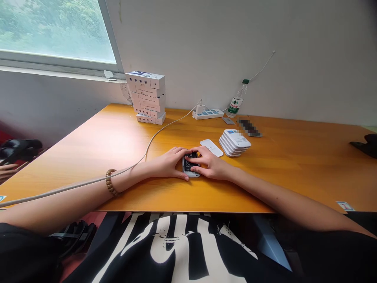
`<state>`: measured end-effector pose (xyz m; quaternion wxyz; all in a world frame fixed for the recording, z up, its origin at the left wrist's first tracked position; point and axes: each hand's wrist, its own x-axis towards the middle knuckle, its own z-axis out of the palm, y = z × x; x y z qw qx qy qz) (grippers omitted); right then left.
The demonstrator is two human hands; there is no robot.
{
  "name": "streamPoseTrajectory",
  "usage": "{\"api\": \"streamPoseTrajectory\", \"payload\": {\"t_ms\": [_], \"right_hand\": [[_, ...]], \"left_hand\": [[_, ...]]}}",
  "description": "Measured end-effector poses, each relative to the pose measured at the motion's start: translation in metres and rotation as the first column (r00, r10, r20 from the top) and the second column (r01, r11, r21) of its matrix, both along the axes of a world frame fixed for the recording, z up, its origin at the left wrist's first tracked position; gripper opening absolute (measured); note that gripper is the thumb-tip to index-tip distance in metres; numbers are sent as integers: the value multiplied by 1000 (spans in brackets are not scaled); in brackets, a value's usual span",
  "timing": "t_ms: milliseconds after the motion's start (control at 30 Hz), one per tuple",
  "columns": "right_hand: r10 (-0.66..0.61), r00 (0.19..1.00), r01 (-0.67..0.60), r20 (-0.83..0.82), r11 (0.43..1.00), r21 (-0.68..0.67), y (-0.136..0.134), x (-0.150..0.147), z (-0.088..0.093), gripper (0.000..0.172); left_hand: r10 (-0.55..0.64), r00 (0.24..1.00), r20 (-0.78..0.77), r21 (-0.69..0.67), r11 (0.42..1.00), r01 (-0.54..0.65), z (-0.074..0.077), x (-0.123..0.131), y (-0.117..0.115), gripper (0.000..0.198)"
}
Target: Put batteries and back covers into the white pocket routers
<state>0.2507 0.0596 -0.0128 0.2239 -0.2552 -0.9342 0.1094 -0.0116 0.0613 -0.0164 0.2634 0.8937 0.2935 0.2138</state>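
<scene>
1. The small device (190, 166) lies flat on the orange wooden table (265, 184), near the front edge and about mid-width. It has a silver rim and a dark face with white print.
2. The left hand (168, 163) reaches in from the left. Its fingers stretch over the device's far-left edge and its thumb sits at the near-left corner, so it pinches the device between them.
3. The right hand (211, 163) comes from the right. Its fingers are bent and laid across the dark face, touching it. I cannot tell whether they grip or only press.
4. A bead bracelet (111, 183) sits on the left wrist.
5. A white cable (88, 181) runs from the near left, past the left forearm, to the power strip (207, 114) by the far wall.
6. Just beyond the right hand lies a white flat cover (212, 148), and right of that is a stack of white flat units (235, 143).
7. A stack of white boxes (146, 97) stands far left under the window (53, 27).
8. A water bottle (237, 100) stands right of the power strip, against the wall.
</scene>
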Motion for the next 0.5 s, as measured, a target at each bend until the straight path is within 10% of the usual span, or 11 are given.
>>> {"api": "streamPoseTrajectory", "payload": {"t_ms": [500], "right_hand": [[109, 987, -114, 118, 993, 37, -10, 4, 22, 57]], "left_hand": [[52, 999, 5, -26, 998, -52, -5, -3, 1, 92]]}}
